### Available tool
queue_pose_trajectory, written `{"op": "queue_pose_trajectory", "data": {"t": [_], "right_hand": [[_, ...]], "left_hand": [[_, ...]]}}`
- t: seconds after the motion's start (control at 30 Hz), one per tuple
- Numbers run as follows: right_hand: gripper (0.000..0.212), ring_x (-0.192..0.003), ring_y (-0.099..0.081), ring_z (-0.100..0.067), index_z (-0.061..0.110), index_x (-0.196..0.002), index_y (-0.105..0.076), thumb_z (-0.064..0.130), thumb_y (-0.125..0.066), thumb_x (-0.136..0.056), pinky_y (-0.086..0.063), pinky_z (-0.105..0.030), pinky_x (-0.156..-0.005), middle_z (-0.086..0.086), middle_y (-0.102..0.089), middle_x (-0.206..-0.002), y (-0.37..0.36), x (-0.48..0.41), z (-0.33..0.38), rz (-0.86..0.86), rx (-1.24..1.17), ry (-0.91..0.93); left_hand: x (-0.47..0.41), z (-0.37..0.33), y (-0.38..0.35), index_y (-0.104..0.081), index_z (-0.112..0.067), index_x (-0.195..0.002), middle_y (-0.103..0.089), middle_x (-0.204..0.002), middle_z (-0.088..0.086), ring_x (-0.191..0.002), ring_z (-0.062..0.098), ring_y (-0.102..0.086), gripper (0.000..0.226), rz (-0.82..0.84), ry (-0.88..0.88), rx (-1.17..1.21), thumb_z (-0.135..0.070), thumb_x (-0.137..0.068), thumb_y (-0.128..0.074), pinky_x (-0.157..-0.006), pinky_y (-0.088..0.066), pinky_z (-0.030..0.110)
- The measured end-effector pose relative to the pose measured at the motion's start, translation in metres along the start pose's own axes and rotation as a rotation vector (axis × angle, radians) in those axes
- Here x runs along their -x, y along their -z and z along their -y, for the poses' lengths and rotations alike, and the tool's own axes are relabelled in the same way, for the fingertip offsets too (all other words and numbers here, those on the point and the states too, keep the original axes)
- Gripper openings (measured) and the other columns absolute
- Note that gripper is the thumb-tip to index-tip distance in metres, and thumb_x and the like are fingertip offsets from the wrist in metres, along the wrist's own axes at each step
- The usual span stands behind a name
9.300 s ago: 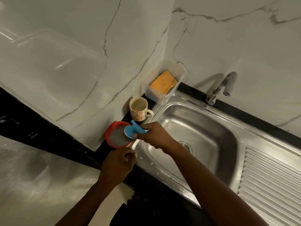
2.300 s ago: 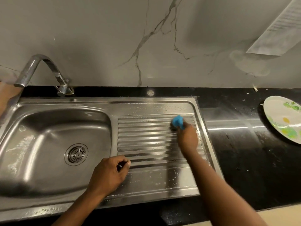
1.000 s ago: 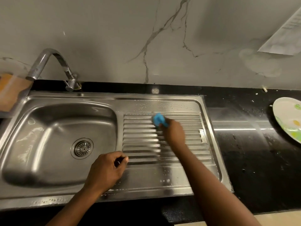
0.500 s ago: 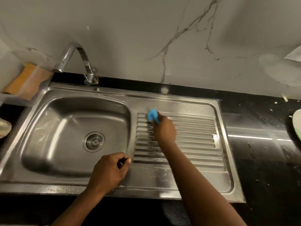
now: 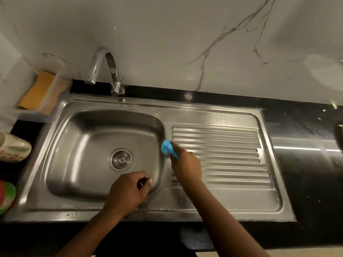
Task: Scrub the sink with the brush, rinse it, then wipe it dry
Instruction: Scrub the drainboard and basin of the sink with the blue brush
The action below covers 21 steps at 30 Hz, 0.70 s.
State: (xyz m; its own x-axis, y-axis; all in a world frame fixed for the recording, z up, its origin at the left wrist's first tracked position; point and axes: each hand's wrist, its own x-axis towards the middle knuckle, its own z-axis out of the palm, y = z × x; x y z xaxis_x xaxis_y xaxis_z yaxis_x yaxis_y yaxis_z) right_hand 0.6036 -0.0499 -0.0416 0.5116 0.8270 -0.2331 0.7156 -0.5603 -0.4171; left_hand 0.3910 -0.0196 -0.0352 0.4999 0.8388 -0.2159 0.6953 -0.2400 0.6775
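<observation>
We see shiny steel sink [image 5: 104,204]. Deep bowl [image 5: 83,145] on left, round drain [image 5: 121,159] in its middle. Ridged draining board [image 5: 232,164] on right, water drops along back edge. We see small blue brush [image 5: 168,148], head down, touching strip between bowl and board, held in right hand [image 5: 186,164].

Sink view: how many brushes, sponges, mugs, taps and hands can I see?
brush: 1
sponge: 1
mug: 1
tap: 1
hands: 2, left hand and right hand
Total: 6
</observation>
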Motion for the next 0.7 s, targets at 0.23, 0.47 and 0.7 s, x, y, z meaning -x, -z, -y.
{"op": "queue_pose_trajectory", "data": {"t": [0.23,0.47,0.7], "right_hand": [[0.059,-0.084,-0.070,-0.019,0.049,-0.154,-0.042,0.028,-0.058,-0.101,-0.039,-0.028,-0.066,0.002,-0.075,-0.100,-0.013,0.025,0.000,-0.034,0.052,-0.115],[0.041,-0.093,-0.071,-0.025,0.036,-0.143,-0.059,0.029,-0.058,-0.103,-0.045,-0.030,-0.069,-0.003,-0.075,-0.110,-0.001,-0.099,0.033,-0.197,-0.054,-0.153],[0.029,-0.098,-0.071,-0.022,0.023,-0.131,-0.065,0.023,-0.060,-0.102,-0.049,-0.030,-0.076,-0.004,-0.074,-0.113,-0.023,-0.137,0.088,-0.295,-0.290,-0.325]], "left_hand": [[-0.019,0.018,0.024,-0.069,-0.036,-0.085,-0.067,-0.077,-0.025,-0.072,0.000,-0.064,0.010,0.074,-0.065,-0.001,-0.044,-0.091,-0.069,-0.063,-0.052,0.024],[-0.023,0.039,0.050,-0.071,-0.033,-0.085,-0.067,-0.073,-0.023,-0.070,0.000,-0.064,0.010,0.058,-0.077,0.017,-0.040,-0.093,-0.070,-0.060,-0.050,0.021],[-0.023,0.079,0.073,-0.074,-0.036,-0.090,-0.070,-0.078,-0.026,-0.072,0.000,-0.067,0.004,0.052,-0.009,0.071,-0.038,-0.093,-0.072,-0.065,-0.057,0.027]]}}
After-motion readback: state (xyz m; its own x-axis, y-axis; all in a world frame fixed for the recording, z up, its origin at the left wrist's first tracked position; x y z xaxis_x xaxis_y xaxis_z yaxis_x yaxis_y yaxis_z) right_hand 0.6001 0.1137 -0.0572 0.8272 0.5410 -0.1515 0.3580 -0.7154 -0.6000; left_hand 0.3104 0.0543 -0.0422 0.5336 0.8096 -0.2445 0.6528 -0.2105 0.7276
